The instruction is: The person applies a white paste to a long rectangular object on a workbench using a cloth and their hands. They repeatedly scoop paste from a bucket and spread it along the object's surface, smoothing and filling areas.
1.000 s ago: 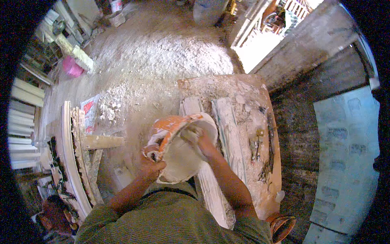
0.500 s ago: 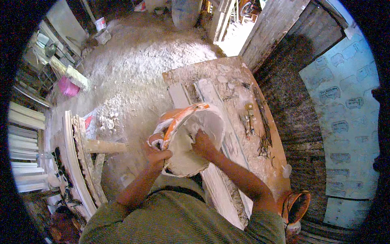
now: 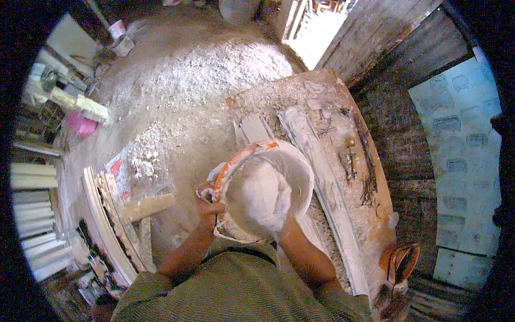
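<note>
Bucket (image 3: 279, 182): orange-rimmed, white inside, tilted so its mouth faces the person; it sits at the near end of the tabletop (image 3: 375, 177), right in front of the chest
Plaster (image 3: 263, 196): a white mass fills the lower part of the bucket
Left hand (image 3: 210, 208): closed around the bucket's rim on its left side, steadying it
Right hand (image 3: 280, 219): sunk into the white mass inside the bucket, fingers buried, so whether they are spread or curled cannot be told
Key relation: bucket lies straight ahead of both hands, mouth toward the body; the right hand is inside, the left at the edge
Moulding strip (image 3: 322, 177): long pale cast lying on the tabletop just right of the bucket, running away from the person
Floor (image 3: 177, 91): dusted white, beyond and left of the bucket
</note>
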Motion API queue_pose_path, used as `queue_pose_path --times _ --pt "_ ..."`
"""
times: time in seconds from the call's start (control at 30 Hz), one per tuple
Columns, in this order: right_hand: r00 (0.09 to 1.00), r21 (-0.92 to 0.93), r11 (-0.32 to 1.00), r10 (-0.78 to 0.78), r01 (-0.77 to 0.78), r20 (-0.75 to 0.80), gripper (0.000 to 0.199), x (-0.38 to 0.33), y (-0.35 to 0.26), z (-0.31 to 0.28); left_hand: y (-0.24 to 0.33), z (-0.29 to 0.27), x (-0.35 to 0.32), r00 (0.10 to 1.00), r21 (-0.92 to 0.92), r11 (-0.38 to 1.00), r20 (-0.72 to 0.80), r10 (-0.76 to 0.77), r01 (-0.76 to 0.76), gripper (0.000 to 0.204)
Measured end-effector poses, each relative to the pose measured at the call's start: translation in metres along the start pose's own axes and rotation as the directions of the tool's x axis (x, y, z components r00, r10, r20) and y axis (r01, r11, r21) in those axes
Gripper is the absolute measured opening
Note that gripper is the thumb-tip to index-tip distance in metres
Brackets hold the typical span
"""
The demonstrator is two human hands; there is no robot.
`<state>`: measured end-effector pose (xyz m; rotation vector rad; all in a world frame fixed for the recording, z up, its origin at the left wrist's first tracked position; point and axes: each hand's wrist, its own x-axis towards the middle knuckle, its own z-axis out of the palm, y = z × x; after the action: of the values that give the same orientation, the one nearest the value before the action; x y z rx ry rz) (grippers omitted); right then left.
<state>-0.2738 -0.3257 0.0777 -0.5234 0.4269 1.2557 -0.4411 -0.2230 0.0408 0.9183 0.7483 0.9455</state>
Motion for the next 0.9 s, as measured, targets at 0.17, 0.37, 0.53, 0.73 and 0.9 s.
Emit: queue_pose_path --times 0.17,0.37,0.53,0.73,0.9 --pt "0.975 0.104 0.989 -0.119 0.101 0.187 0.043 0.056 -0.025 0.050 0.027 -0.066 0.069 0.992 0.089 0.990 -0.051 0.118 -0.113 0.068" --pt "0.913 -0.057 0.949 -0.280 0.310 0.298 0.051 0.181 -0.033 0.041 0.065 -0.171 0.131 0.970 0.408 0.898 -0.100 0.222 -0.163 0.055" --pt "0.750 -0.629 0.456 -0.567 0.630 0.340 0.030 0.237 -0.022 0.003 0.111 -0.242 0.167 0.498 0.512 0.205 0.540 0.678 -0.834 0.033" --pt "0.716 -0.950 -0.025 -0.651 0.312 0.252 0.020 0.152 -0.029 -0.054 0.130 -0.236 0.135 0.733 0.635 0.477 0.219 0.644 -0.608 0.043" --pt "0.732 -0.959 -0.215 -0.681 -0.186 0.010 0.022 -0.021 -0.034 -0.124 0.109 -0.180 0.072 0.829 0.483 0.707 0.076 0.554 -0.517 0.050"
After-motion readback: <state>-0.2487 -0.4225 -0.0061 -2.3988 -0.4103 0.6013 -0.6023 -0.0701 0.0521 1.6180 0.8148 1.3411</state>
